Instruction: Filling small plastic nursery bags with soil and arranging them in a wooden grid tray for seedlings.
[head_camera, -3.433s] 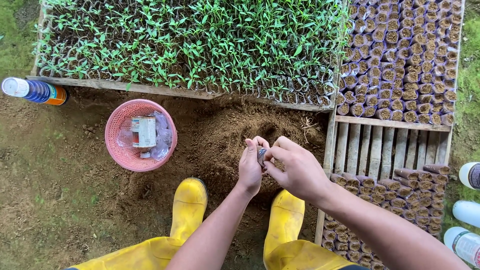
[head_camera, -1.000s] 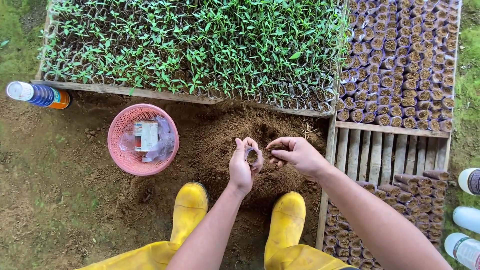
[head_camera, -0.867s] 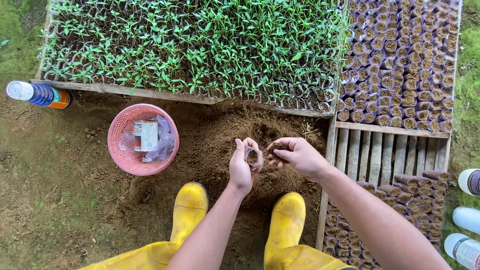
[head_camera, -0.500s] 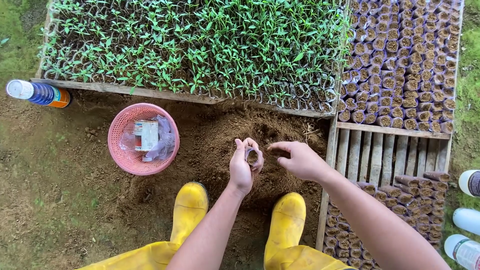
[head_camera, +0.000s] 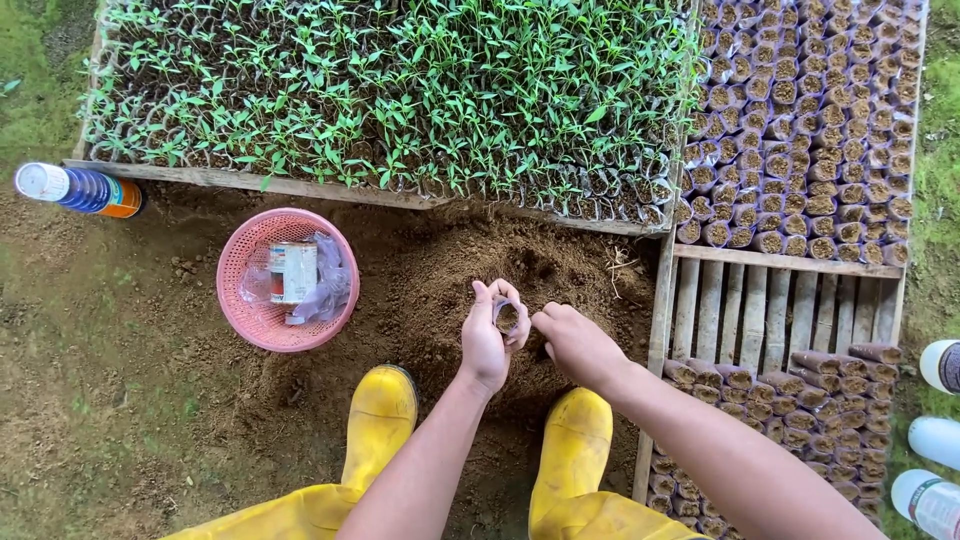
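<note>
1. head view: left hand (head_camera: 487, 340) curled shut around a small clear plastic seedling bag (head_camera: 506, 317), thumb and fingers ringing its open mouth, some soil visible inside.
2. right hand (head_camera: 572, 342) just beside that grip, on its right, knuckles up and fingers bent down toward the loose soil pile (head_camera: 450, 270); cannot tell whether closed on soil or merely touching it.
3. judged handling: thin, soft film, light while part full, prone to collapse or fold at the rim; best taken around the upper wall with a ring of fingers so the mouth stays round, with support underneath as soil adds weight; loose fill likely to spill if tipped.
4. left of the grip: pink basket (head_camera: 285, 279) holding a can and clear plastic, well apart; bottle (head_camera: 78, 189) farther off.
5. beyond the grip: tray of green seedlings (head_camera: 380, 90).
6. right of the grip: wooden slat rack (head_camera: 780, 300) with rows of filled bags (head_camera: 800, 120).
7. below the grip: yellow boots (head_camera: 380, 415).
</note>
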